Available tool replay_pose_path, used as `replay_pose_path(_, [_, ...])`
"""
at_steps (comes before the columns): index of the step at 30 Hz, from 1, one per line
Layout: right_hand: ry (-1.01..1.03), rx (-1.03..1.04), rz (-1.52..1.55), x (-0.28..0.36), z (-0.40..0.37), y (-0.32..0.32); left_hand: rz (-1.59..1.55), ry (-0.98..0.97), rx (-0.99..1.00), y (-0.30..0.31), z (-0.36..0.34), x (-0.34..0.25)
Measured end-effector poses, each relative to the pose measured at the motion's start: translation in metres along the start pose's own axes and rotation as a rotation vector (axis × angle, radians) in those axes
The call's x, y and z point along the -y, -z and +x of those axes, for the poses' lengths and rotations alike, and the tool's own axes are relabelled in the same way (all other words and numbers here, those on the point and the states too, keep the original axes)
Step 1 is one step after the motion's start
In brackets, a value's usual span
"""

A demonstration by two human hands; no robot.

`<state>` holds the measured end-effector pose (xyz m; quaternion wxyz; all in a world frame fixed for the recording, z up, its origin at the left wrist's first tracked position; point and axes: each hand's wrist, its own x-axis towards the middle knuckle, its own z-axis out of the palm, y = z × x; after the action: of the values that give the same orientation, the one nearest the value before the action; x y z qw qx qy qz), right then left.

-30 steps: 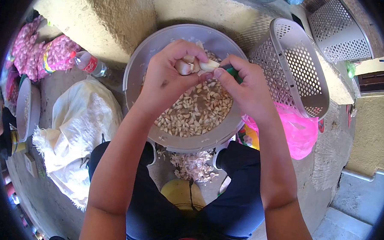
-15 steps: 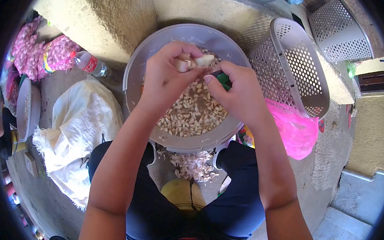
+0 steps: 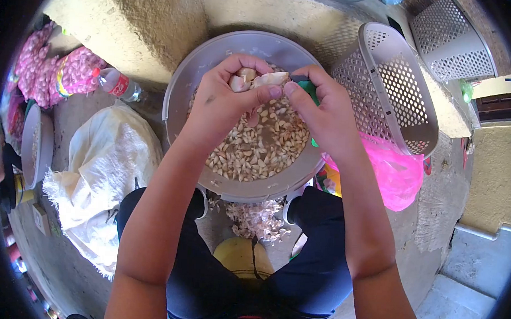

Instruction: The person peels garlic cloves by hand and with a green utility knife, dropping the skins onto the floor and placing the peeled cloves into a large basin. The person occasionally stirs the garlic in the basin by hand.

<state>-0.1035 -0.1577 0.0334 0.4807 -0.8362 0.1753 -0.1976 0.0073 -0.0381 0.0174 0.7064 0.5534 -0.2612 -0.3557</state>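
My left hand [image 3: 219, 98] is closed around several garlic cloves [image 3: 246, 79], above a wide grey basin. One pale clove [image 3: 272, 78] sticks out past its fingertips toward the other hand. Closed on a small knife with a green handle [image 3: 309, 89], my right hand [image 3: 323, 102] brings its thumb and index finger up to that clove. Most of the knife's blade is hidden by the fingers. In the basin [image 3: 175, 107] below lie many garlic cloves [image 3: 256, 148] in water.
Garlic peels [image 3: 258, 221] lie on the floor between my feet. A white woven sack [image 3: 107, 159] and a Coca-Cola bottle [image 3: 119, 84] are at left, by net bags of garlic [image 3: 79, 72]. At right stand a perforated basket [image 3: 378, 91] and a pink plastic bag [image 3: 389, 171].
Both hands have shifted slightly, the right one up and to the right. The clove now points toward the right fingertips, and a bit of peel hangs below the left thumb.
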Motion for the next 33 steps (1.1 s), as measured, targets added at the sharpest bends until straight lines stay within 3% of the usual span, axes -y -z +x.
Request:
replay_pose_path(11, [-0.035,0.034,0.115,-0.0010,-0.0002,-0.0016,-0.018,0.011,0.034,-0.0004,-0.0006,0.0010])
replay_pose_path(33, [-0.037,-0.020,0.067,-0.0007,0.0003,-0.0026,-0.007,-0.003,-0.001,-0.0023,-0.0011,0.0008])
